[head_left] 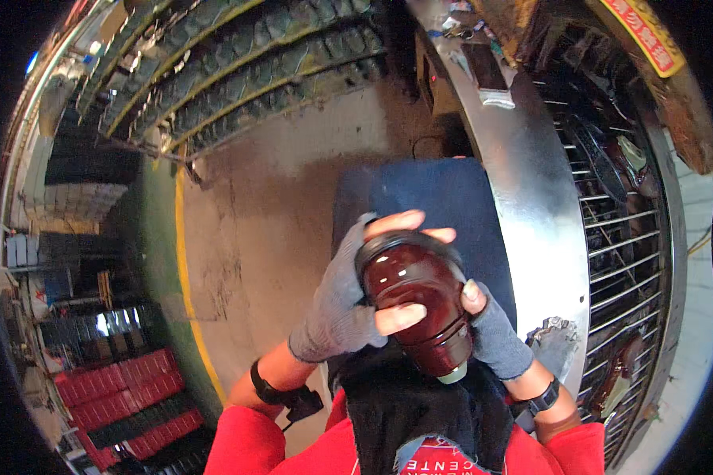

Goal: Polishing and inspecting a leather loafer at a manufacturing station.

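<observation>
A glossy dark red-brown leather shoe (416, 297) is held between my two hands, in front of my body. A pale green piece, like the end of a shoe last (454, 374), shows at its lower end. My left hand (352, 305), in a grey fingerless glove, grips the shoe's left side; its thumb lies across the upper and its fingers reach round the far end. My right hand (495, 328), gloved alike, closes on the right side, thumb near the edge. Below lies a dark blue padded surface (428, 186), and black cloth (420, 419) covers my lap.
To my right runs a shiny metal ledge (531, 182) beside a rack of metal rods (622, 261), where more shoes (622, 372) rest. Shelves of dark shoe-like items (253, 71) stand at the far left. Red crates (123, 388) are at the near left, past a yellow floor line (186, 293).
</observation>
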A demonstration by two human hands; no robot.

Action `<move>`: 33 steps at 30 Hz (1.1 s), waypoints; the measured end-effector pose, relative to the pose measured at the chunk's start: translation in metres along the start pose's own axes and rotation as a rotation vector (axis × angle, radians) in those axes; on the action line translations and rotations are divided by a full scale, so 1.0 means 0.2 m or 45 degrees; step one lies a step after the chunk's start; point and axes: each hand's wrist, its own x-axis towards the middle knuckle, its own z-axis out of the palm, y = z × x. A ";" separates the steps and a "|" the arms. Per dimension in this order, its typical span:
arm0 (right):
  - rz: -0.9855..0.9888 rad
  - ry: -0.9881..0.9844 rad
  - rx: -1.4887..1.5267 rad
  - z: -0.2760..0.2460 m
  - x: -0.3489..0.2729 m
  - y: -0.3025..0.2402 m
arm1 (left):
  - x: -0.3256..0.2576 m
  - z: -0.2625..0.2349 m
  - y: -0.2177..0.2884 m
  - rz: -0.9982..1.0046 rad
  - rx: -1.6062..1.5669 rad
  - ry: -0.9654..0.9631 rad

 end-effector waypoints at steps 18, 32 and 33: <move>-0.297 0.324 -0.764 -0.31 -0.15 -0.62 | 0.11 -0.01 -0.20 0.021 -0.008 -0.239; -0.453 0.108 -1.529 -0.14 0.09 -0.53 | 0.24 0.11 -0.48 0.303 0.398 0.426; -0.511 0.123 -1.586 -0.11 0.09 -0.53 | 0.24 0.11 -0.47 0.298 0.408 0.423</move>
